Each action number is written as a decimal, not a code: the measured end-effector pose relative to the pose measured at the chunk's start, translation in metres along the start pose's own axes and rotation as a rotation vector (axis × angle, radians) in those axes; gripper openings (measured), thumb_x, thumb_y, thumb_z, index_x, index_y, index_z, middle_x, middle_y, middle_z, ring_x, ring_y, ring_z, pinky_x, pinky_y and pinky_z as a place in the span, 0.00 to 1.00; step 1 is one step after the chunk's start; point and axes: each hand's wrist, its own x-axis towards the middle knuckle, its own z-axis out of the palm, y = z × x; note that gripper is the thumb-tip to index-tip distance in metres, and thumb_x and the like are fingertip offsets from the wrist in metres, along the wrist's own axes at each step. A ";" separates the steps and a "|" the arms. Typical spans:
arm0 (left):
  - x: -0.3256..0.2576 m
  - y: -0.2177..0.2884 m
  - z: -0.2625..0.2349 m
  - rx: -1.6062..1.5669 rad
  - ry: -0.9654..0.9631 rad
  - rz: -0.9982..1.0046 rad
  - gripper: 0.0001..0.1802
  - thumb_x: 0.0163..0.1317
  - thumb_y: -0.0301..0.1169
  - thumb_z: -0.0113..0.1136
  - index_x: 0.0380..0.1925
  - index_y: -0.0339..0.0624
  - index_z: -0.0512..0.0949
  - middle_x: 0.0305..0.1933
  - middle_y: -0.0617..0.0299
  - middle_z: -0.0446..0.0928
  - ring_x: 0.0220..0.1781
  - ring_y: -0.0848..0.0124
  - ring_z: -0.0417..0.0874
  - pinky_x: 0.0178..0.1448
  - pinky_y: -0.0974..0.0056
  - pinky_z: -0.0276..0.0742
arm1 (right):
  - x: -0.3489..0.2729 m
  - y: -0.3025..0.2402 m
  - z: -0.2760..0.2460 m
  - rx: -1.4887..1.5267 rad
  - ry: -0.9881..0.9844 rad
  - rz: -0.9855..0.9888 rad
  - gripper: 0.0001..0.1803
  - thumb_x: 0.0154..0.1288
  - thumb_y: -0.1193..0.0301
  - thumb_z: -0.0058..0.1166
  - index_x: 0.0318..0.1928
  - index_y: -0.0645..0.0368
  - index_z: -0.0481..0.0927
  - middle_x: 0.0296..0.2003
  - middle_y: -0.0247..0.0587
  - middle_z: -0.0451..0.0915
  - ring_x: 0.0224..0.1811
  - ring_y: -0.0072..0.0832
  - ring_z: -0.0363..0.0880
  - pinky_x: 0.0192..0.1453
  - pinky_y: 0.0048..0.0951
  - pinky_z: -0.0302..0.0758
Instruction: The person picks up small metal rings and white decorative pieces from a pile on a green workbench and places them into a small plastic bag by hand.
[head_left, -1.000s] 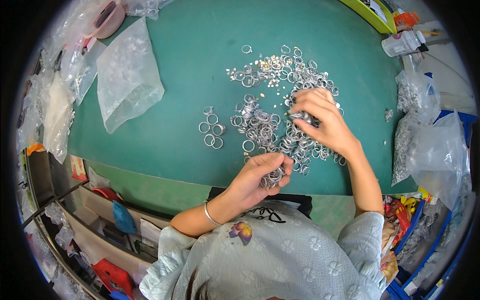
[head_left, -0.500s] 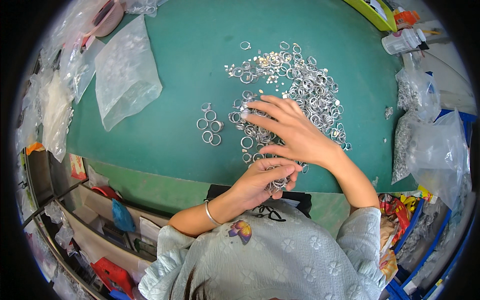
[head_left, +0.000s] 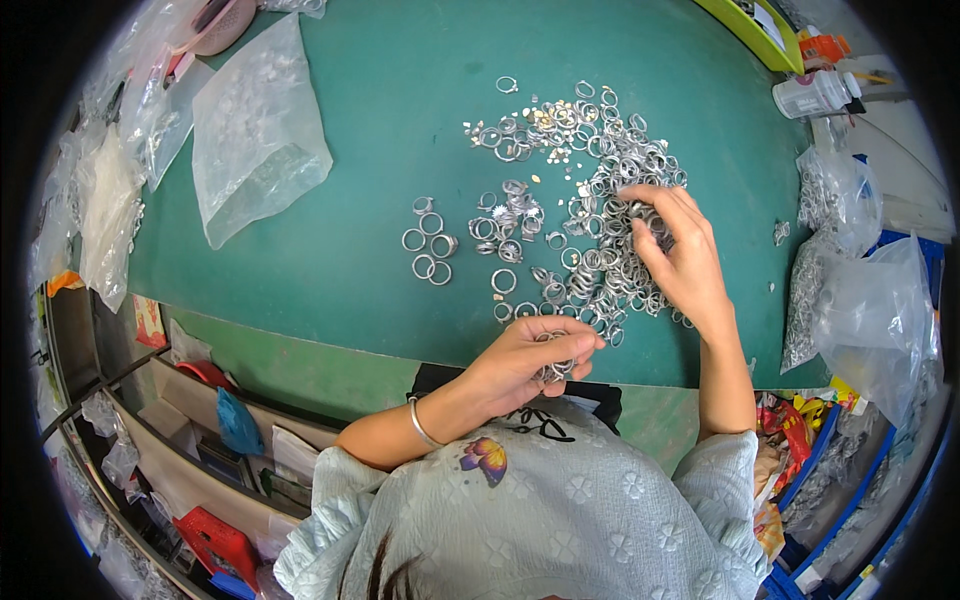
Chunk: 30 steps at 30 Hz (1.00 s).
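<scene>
**Two Hands in a Spread of Metal Rings**

While the left hand [head_left: 525,362] sits at the near edge of the green table [head_left: 330,250], its fingers are curled narrowly around a small bunch of silver rings [head_left: 553,362], pinched between thumb and fingertips. A thin bangle [head_left: 420,425] circles that wrist. The bunch lies at about 6 o'clock from the big pile of loose rings [head_left: 590,230] that covers the middle of the table.

At 3 o'clock within that pile, the right hand [head_left: 680,255] rests palm down, fingers bent and close together, their tips touching the rings at the pile's upper right part. Whether a ring is gripped between those tips I cannot tell.

At 9 o'clock from the pile, apart from it, a small group of separate rings [head_left: 428,240] lies flat on the table. Farther out toward 10 o'clock lies a clear plastic bag [head_left: 255,140], crumpled and flat. More pale bags [head_left: 100,210] crowd the table's edge at 9 o'clock.

At 1 o'clock from the pile a white bottle [head_left: 815,95] lies on its side. At 3 o'clock, beyond the right hand, stand clear bags filled with silver parts [head_left: 830,260]. At 6 o'clock, below both hands, shows the person's pale patterned garment [head_left: 560,510], with a butterfly motif.
</scene>
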 end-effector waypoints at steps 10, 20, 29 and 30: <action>-0.001 0.004 0.006 0.006 0.011 -0.051 0.21 0.72 0.43 0.47 0.37 0.35 0.81 0.33 0.56 0.78 0.27 0.72 0.79 0.20 0.72 0.71 | 0.024 -0.031 0.046 0.070 -0.111 -0.335 0.20 0.53 0.77 0.60 0.48 0.56 0.77 0.50 0.38 0.76 0.54 0.38 0.71 0.59 0.41 0.63; -0.007 0.003 -0.002 -0.008 -0.005 -0.076 0.16 0.70 0.38 0.52 0.39 0.35 0.80 0.25 0.63 0.71 0.24 0.77 0.73 0.17 0.75 0.59 | 0.031 -0.023 0.040 -0.123 -0.025 -0.293 0.10 0.53 0.76 0.60 0.38 0.57 0.78 0.42 0.35 0.76 0.48 0.34 0.71 0.56 0.41 0.60; -0.010 0.006 0.000 -0.014 -0.018 -0.039 0.15 0.70 0.37 0.52 0.42 0.36 0.79 0.27 0.63 0.73 0.25 0.77 0.73 0.18 0.76 0.59 | 0.032 -0.024 0.062 -0.155 -0.008 -0.364 0.06 0.53 0.76 0.59 0.33 0.57 0.78 0.37 0.34 0.76 0.47 0.32 0.71 0.57 0.41 0.60; -0.010 0.007 0.001 -0.032 0.002 0.007 0.15 0.70 0.37 0.52 0.44 0.36 0.78 0.27 0.63 0.74 0.25 0.77 0.73 0.18 0.76 0.60 | 0.030 -0.024 0.057 -0.083 -0.014 -0.322 0.06 0.53 0.76 0.60 0.33 0.57 0.78 0.37 0.34 0.76 0.47 0.32 0.72 0.57 0.40 0.60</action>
